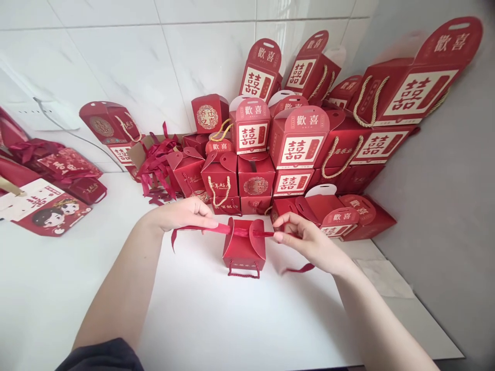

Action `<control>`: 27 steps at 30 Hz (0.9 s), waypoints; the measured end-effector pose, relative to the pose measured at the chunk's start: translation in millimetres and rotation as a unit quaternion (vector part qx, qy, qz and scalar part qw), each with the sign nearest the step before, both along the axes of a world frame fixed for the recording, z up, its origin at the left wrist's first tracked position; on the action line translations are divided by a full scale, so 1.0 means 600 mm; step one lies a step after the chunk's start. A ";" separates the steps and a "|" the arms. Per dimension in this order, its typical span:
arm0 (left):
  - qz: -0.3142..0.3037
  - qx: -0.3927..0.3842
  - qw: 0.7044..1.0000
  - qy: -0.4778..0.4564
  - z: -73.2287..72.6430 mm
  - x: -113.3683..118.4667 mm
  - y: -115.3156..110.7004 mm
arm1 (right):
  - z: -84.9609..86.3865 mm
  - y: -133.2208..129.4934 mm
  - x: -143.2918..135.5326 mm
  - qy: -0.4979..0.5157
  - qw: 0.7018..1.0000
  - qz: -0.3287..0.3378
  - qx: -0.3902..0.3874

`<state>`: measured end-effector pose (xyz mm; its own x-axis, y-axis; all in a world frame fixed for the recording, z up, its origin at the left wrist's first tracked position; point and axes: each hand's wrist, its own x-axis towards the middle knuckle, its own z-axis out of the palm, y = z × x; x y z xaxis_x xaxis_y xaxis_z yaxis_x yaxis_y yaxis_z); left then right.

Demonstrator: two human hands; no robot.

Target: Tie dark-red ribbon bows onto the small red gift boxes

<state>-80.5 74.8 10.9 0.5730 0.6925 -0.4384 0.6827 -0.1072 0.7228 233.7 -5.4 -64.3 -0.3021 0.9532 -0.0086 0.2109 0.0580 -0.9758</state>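
Note:
A small red gift box [244, 253] stands upright on the white table [216, 324], its rope handle hanging at the front. A red ribbon [216, 229] runs through the top of the box between its rounded flaps and is stretched out to both sides. On the left, my left hand [189, 214] pinches one length of ribbon, with a loose tail dangling below. To the right of the box, my right hand [299, 237] grips the other length between thumb and fingers. That side's free end hangs near the tabletop and is slightly blurred.
Stacked red gift boxes [297, 136] fill the back and right, against the tiled wall [209, 62]. A carton of red ribbons [160, 159] stands at back left. More boxes and a decorated bag [58, 219] lie at far left, near a cable [88, 129].

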 end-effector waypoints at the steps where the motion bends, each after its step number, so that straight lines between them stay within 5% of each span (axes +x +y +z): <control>1: -0.008 0.006 1.000 0.006 0.003 -0.004 0.000 | 0.001 0.000 0.000 -0.031 0.999 0.002 0.033; 11: -0.024 0.005 0.998 0.050 0.004 -0.015 -0.004 | 0.003 -0.003 0.013 -0.101 0.990 0.046 0.091; 18: -0.007 0.016 0.999 0.051 0.010 -0.046 0.003 | 0.018 -0.002 0.035 -0.117 0.991 0.049 0.044; 24: -0.044 0.019 0.998 -0.035 0.021 -0.055 0.000 | 0.032 0.002 0.060 -0.039 0.999 0.011 0.013; 27: -0.039 0.008 0.993 -0.108 0.024 -0.051 -0.005 | 0.046 0.008 0.076 -0.091 0.994 -0.031 0.050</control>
<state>-111.0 71.7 25.2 0.7043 0.6480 -0.2899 0.5017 -0.1655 0.8491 279.4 -0.9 -36.8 -0.2440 0.9690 0.0384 0.3897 0.1342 -0.9111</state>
